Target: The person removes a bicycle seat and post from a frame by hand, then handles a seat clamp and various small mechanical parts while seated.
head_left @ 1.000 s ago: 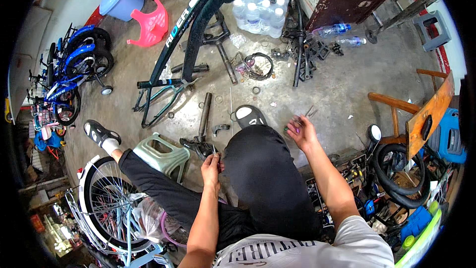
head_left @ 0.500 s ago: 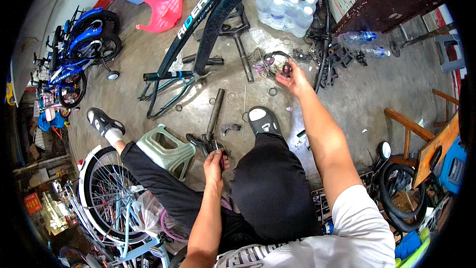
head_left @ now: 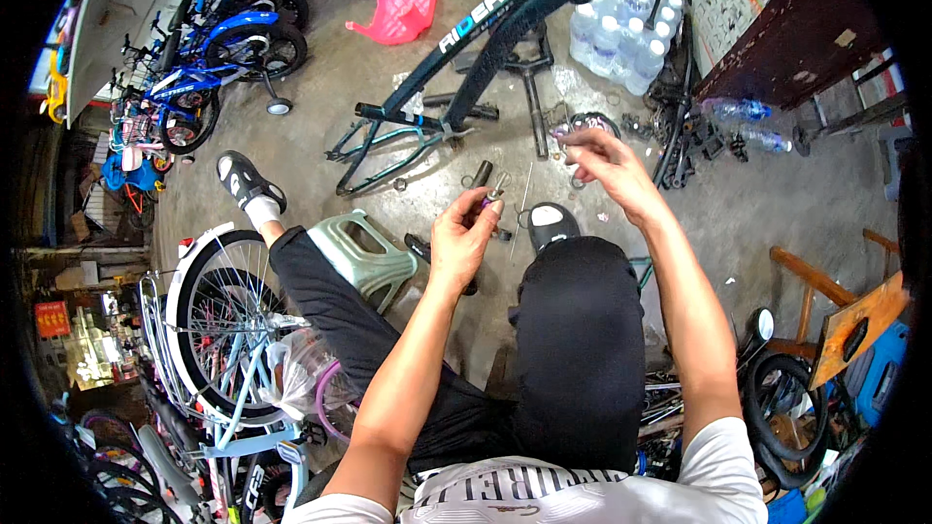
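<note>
In front of my chest my left hand (head_left: 464, 245) is closed on a small metal part (head_left: 499, 184) with a bit of purple at its base. My right hand (head_left: 614, 173) is raised to its right, fingertips drawn together. Whatever they pinch is too small to make out. Just beyond the right fingertips, a dark coiled item (head_left: 594, 123) lies on the floor. Past my left hand the end of a dark tube (head_left: 482, 173) shows, its lower part hidden by the hand. A dark bicycle frame (head_left: 524, 39) without wheels lies farther off.
A pale green stool (head_left: 383, 277) stands by my left leg, near a bicycle wheel (head_left: 180, 330). Pink plastic stool (head_left: 403, 8), bottled water pack (head_left: 621, 34) and black bike parts (head_left: 694, 141) lie farther away. Small blue bikes (head_left: 228, 63) stand left, tyres (head_left: 786, 408) right.
My left hand has risen and moved forward with the small metal part. My right hand has drawn back from the dark coiled item, which stays on the floor. The view has shifted.
</note>
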`<state>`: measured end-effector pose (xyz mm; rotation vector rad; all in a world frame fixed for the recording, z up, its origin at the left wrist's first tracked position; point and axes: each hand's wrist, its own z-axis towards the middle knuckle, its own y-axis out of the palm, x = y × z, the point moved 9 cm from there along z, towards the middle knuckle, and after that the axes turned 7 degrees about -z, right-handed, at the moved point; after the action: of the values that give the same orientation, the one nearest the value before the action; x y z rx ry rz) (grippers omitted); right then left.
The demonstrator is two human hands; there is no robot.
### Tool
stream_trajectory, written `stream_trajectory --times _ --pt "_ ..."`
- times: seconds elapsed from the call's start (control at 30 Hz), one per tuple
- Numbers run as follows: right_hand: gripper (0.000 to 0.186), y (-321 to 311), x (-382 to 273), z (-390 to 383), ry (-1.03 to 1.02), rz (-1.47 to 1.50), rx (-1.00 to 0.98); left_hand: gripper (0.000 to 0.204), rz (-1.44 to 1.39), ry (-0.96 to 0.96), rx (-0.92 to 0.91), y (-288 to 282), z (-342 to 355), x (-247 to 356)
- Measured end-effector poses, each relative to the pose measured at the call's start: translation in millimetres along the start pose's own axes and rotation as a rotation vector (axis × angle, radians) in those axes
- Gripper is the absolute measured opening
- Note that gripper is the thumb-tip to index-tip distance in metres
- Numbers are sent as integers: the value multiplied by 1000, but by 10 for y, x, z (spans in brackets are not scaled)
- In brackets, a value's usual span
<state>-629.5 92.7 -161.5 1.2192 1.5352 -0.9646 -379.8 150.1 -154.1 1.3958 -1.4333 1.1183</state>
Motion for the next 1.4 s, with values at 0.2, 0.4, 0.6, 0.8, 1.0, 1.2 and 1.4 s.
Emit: stream_trajectory --times 0.2,0.4,0.6,0.8,1.0,1.2,1.4 --pt "46 885 -1748 -550 -470 -666 -420 25 101 251 12 -56 -530 847" --pt "27 1507 -2007 -865 -515 -740 -501 27 -50 288 96 -366 -1014 1003" --pt "21 1678 -1865 -1058 -425 -646 -467 31 -209 273 129 -598 -1343 979" --pt "23 1751 -1784 -1112 -473 -690 -486 26 -193 314 146 -560 -1500 976" --pt "21 1781 -1652 -1076 -490 -643 -545 25 -201 352 181 -551 -1532 893" --pt "26 1855 -1647 -1091 -492 -684 -624 18 -358 252 196 -541 -1553 766" --pt "28 1839 -1612 -1091 -539 -669 -667 17 -144 388 154 -507 -1573 928"
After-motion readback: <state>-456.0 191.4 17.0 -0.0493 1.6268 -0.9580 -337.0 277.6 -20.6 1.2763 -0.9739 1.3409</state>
